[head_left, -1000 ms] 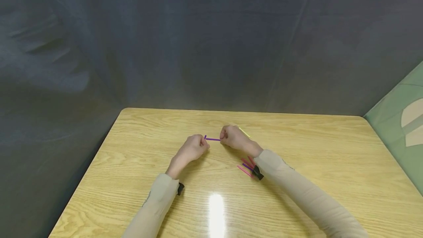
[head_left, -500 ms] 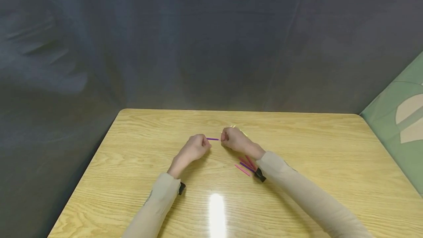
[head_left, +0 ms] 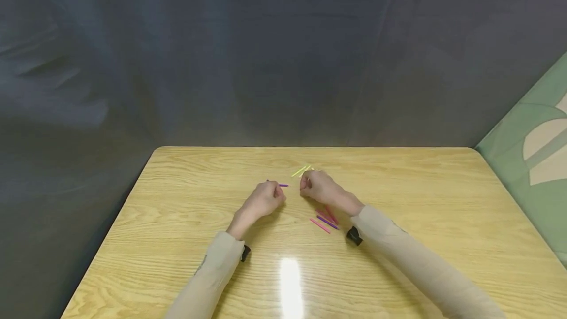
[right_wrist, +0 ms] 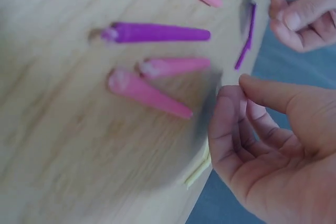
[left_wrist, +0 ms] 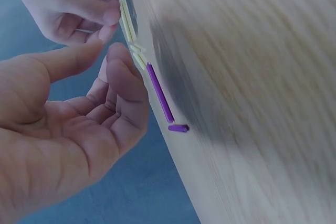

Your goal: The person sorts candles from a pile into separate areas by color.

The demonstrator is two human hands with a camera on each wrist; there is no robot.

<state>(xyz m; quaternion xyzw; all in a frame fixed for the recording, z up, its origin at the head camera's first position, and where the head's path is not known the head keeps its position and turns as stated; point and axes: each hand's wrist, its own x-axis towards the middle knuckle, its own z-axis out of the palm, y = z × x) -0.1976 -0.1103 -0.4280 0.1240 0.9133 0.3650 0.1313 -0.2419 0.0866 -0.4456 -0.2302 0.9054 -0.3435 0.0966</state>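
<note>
Two purple sticks (left_wrist: 160,93) meet at an angle on the table. My left hand (head_left: 263,199) is beside them, covering part of them in the head view; in the left wrist view its fingers (left_wrist: 126,74) are loosely bent, with a small gap to the thumb. To the right, my right hand (head_left: 322,189) stands apart from the purple sticks (right_wrist: 248,38). Its thumb and forefinger tips are close together, with nothing visible between them. Yellow sticks (head_left: 299,171) lie just beyond the right hand, partly hidden by it.
Nearer the body, between the forearms, lie several pink sticks (head_left: 320,226) and one purple stick (head_left: 328,222). The wooden table (head_left: 199,171) ends at a dark curtain (head_left: 283,63). A green patterned cloth (head_left: 509,146) hangs at the right.
My right hand has moved right, away from the purple stick's end, uncovering the yellow sticks. My left hand has edged right and covers more of the purple stick. The head view has shifted slightly.
</note>
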